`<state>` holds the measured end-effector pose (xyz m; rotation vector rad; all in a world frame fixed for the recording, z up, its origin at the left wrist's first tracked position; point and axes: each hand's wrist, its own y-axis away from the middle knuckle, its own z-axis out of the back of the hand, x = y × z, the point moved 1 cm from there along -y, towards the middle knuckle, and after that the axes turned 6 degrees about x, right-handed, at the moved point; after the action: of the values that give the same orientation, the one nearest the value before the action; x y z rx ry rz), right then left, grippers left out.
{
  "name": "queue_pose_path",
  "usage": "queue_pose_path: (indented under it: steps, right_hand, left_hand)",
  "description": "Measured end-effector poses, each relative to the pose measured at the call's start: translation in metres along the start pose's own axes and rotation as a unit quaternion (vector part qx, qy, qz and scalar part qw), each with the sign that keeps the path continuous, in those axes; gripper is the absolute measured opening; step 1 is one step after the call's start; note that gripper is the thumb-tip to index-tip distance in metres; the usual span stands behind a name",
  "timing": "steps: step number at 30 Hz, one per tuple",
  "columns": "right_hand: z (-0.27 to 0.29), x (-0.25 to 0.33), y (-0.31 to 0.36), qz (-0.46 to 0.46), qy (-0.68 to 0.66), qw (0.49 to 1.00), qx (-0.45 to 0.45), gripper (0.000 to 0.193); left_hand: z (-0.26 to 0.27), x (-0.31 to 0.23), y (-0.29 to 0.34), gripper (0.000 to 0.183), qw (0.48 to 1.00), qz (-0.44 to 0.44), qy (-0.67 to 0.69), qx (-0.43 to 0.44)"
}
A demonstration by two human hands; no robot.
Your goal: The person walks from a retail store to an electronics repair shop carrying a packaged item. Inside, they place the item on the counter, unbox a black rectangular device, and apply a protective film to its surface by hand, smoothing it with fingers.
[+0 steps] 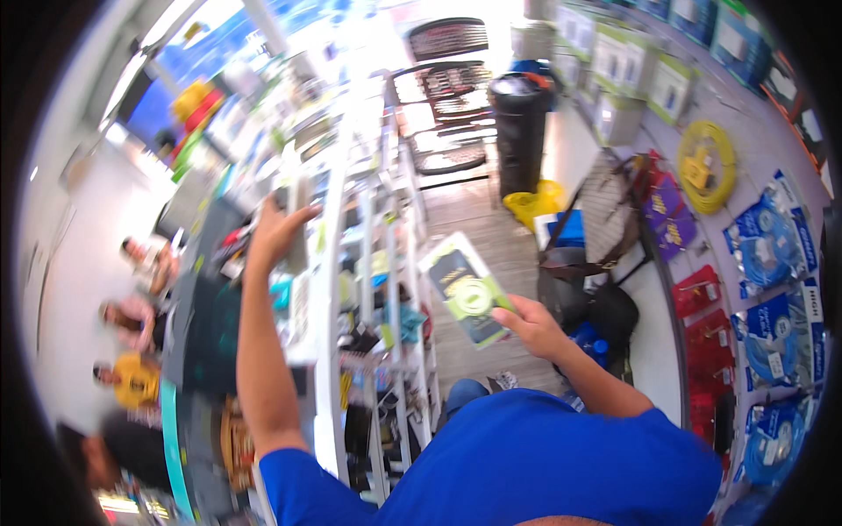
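In my right hand is a flat retail box, white and green with a dark front and a pale ring printed on it. The thumb lies on its lower right corner, and the box is held tilted over the floor. My left arm stretches forward over a white-framed display case. At its end my left hand has thumb and finger spread apart, close to blurred goods along the case top. Motion smears the small items near those fingers, and nothing shows clearly held.
To the right, a wall carries bagged blue cables, a yellow cable coil and red packets. A black bin and a dark chair stand ahead. Bags lie along the right side. Several people are at far left.
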<state>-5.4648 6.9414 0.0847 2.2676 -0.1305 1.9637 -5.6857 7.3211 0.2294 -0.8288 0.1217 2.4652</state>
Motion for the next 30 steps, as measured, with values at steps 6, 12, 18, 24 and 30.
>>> queue_pose_path:
  steps: [6, 12, 18, 24, 30]
  right_hand:
    - [0.049, 0.0, -0.102, 0.027, -0.031, 0.999, 0.015, 0.036]
    - [0.079, -0.009, -0.187, 0.005, -0.06, 0.998, -0.022, 0.029]
    - [0.095, 0.003, -0.29, -0.028, -0.054, 0.996, 0.061, 0.029]
    - [0.095, 0.013, -0.406, -0.03, -0.087, 0.982, 0.164, 0.031]
    - [0.068, 0.024, -0.484, -0.086, -0.097, 0.903, 0.41, 0.035]
  left_hand:
    - [-0.006, 0.044, -0.104, 0.103, 0.997, 0.034, -0.069, -0.007]
    - [-0.056, 0.073, -0.183, 0.116, 0.972, 0.135, -0.17, 0.093]
    - [-0.068, 0.074, -0.197, 0.12, 0.949, 0.218, -0.208, 0.089]
    - [-0.07, 0.063, -0.184, 0.129, 0.936, 0.253, -0.243, 0.026]
    - [-0.056, 0.016, -0.118, 0.086, 0.979, 0.153, 0.037, -0.129]
